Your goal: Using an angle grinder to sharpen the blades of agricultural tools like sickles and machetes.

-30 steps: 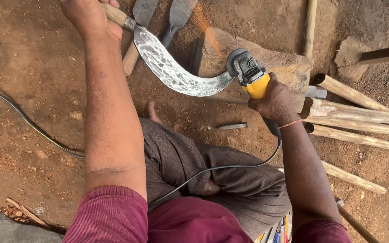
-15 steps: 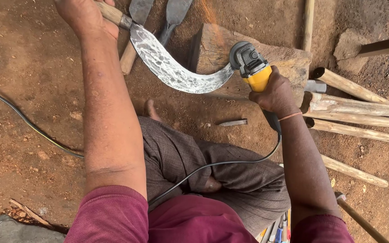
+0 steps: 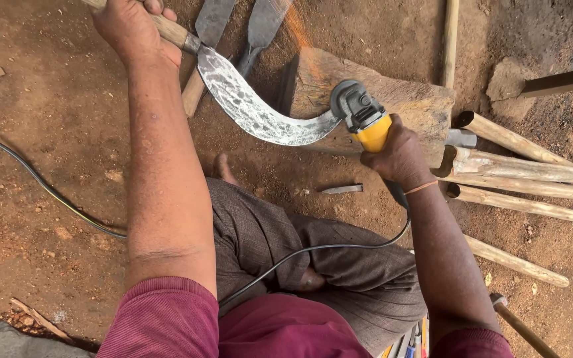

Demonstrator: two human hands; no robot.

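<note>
- A black cable (image 3: 41,185) is running across the reddish dirt ground (image 3: 48,99) at the far left, and a grey stone (image 3: 1,341) is showing at the lower left corner.
- The left hand (image 3: 130,30) is gripping the wooden handle (image 3: 170,30) of a curved blade (image 3: 260,113), fingers closed tight around it near the top edge of the view.
- The curved blade is stretching from that handle down and to the right, its mottled steel face turned up and its far tip lying on a wooden block (image 3: 392,106).
- Two flat metal tools (image 3: 237,26) with wooden grips are lying on the ground just behind the blade, side by side.
- Orange sparks (image 3: 296,30) are streaking upward above the block.
- The angle grinder (image 3: 359,116), grey at the head and yellow in the body, is pressing against the blade's tip on the block.
- The right hand (image 3: 399,156) is clasping the grinder's yellow body, fingers wrapped fully round it; a thin orange band is circling the wrist.
- A small metal piece (image 3: 341,189) is lying on the dirt below the blade, near the person's bare foot.
- Several wooden poles (image 3: 525,176) are lying stacked at the right, just beside the block.
</note>
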